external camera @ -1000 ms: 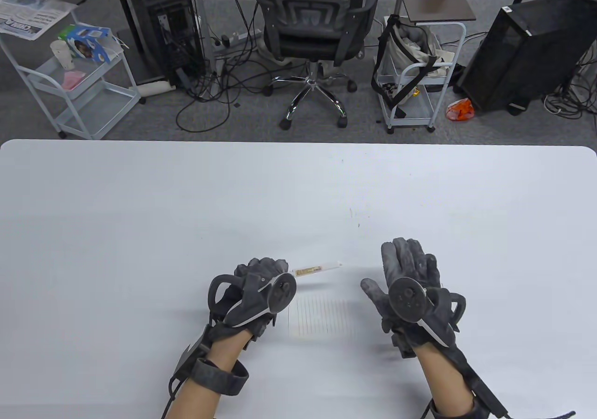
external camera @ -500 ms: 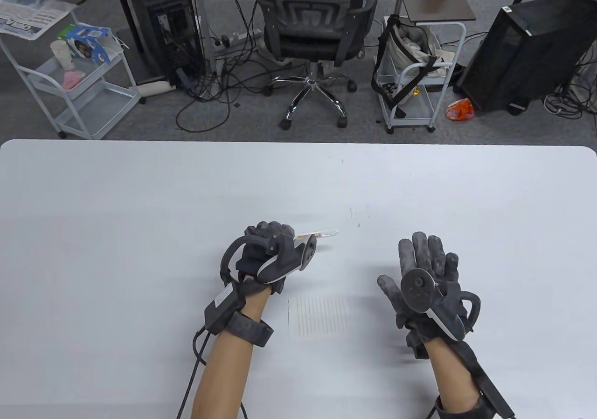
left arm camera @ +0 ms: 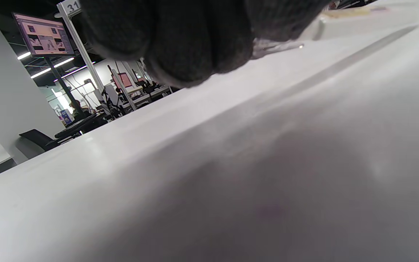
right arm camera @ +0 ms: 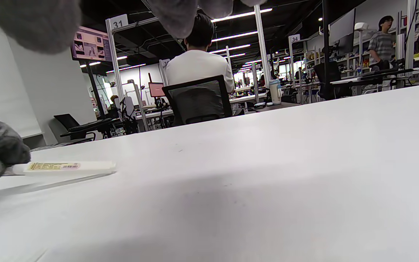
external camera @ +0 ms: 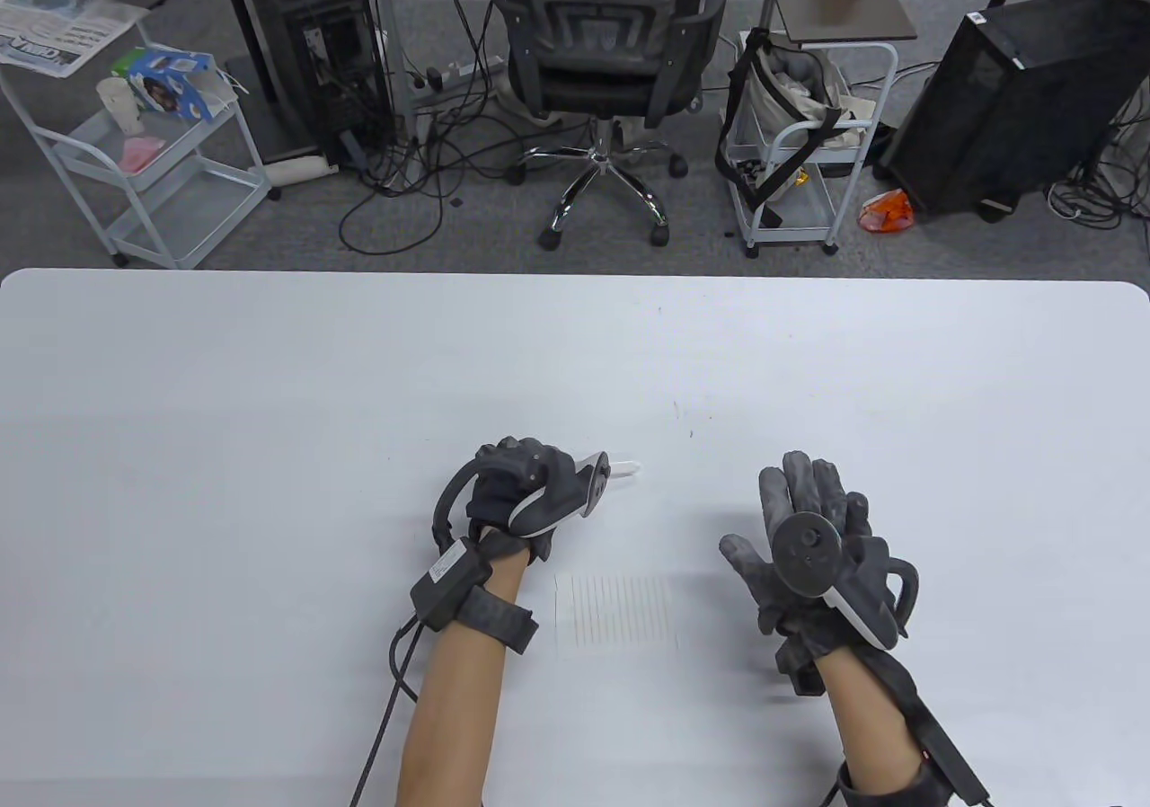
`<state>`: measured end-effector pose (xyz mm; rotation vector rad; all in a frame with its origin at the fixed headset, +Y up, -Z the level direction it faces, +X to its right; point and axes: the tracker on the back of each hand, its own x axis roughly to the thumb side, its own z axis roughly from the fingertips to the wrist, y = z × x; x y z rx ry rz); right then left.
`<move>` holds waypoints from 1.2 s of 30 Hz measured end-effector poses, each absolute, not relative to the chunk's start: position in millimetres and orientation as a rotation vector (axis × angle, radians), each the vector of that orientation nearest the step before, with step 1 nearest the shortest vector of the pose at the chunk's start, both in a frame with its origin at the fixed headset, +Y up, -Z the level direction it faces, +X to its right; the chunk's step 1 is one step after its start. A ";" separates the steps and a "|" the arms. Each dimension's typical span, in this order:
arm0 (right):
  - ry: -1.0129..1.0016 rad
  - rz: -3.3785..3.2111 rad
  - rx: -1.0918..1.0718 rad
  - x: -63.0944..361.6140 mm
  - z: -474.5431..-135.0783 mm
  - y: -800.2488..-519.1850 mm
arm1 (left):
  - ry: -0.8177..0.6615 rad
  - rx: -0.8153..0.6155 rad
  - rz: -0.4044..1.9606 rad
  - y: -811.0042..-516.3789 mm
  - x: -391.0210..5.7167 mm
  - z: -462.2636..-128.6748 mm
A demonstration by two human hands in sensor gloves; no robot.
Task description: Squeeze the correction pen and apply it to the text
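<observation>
While the left hand (external camera: pixel 526 492) grips the correction pen (right arm camera: pixel 67 167) in closed fingers and the right hand (external camera: pixel 804 542) hovers open, bring the tip squarely over the lined paper (external camera: pixel 615 614) before squeezing.

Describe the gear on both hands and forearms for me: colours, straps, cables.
Both hands, left hand and right hand, wear dark grey knit gloves. Each back carries a dark, ringed tracker with a round face and white trim. Forearms are bare. The left wrist has a grey strap, a black box with a white label, and a black cable; a black strap runs along the right forearm.
</observation>
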<state>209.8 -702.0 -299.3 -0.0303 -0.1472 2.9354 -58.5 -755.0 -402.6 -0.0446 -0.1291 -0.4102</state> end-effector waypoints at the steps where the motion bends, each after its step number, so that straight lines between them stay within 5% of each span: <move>1: -0.143 2.937 -0.027 209.3 -299.4 -702.4 | -0.128 -0.037 -0.429 -756.9 -58.9 -402.4; 12: -0.144 2.953 0.017 203.5 -299.0 -703.4 | -0.142 -0.078 -0.450 -765.8 -62.6 -402.3; 23: -0.136 2.939 0.007 204.5 -297.9 -703.9 | -0.168 0.004 -0.207 -719.0 -98.4 -371.3; 36: -0.148 2.934 -0.016 207.9 -296.6 -701.5 | -0.165 0.057 0.027 -699.7 -123.3 -327.2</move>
